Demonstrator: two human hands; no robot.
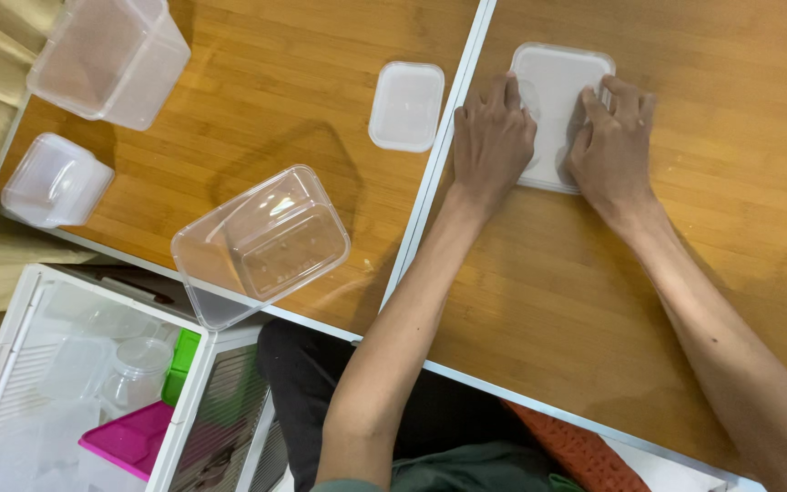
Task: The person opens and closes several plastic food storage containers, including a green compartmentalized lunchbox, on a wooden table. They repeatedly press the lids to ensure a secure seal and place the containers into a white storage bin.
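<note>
Two hands press flat on a white rectangular lid lying on the right wooden surface, near its far edge and just right of the white seam between the two surfaces. Left hand covers the lid's left edge, fingers spread and laid down on it; right hand covers the lid's right edge, fingers bent, tips on the lid. Hands apart, neither closed around anything, both touching the lid, bare strip of lid between them. Cannot tell whether a container sits under the lid. Just left of the seam, on the left surface, a smaller square lid lies flat, near the left hand but not touching it. A clear rectangular container lies tilted at the near edge of the left surface, partly overhanging it. A larger clear container sits at the far left corner, a small clear lidded tub at the left edge below it. Lower left, off the surface, a white crate holds clear tubs, a small clear jar, a pink lid-like piece and a green piece. Dark trousers and an orange-red cushion show at the near edge.
</note>
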